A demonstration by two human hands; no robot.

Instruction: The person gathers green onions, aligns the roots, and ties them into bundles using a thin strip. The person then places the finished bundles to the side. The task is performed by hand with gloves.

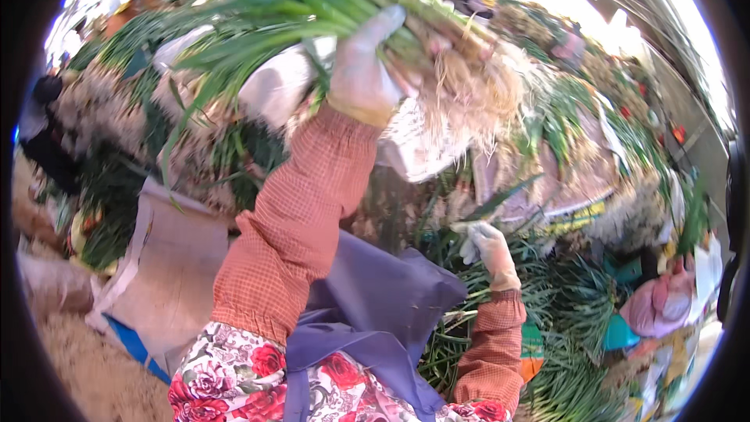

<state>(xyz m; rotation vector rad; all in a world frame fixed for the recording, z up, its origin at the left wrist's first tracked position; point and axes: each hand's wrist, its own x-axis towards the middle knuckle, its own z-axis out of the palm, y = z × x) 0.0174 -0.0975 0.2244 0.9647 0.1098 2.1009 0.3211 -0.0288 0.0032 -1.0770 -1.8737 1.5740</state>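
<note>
My left hand [366, 66], in a pale glove, is raised at the upper middle and wrapped round a big bunch of green garlic [457, 62]. The long green leaves spread to the left, while pinkish bulbs and shaggy pale roots hang on the right. Lower and to the right, my right hand [491, 252], gloved too, has its fingers bent together beside a pile of green leaves [453, 281]. A single long leaf [504, 199] sticks out just above its fingertips. Whether these fingers hold that leaf or anything else is too blurred to make out.
Heaps of green garlic [117, 101] stretch across the back, roots outward. A pale sheet [168, 254] lies at the left. Bundles lie on light cloth [578, 164] at the right. A person in a pink hat [660, 301] is at the right; another in dark clothes [51, 133] is far left.
</note>
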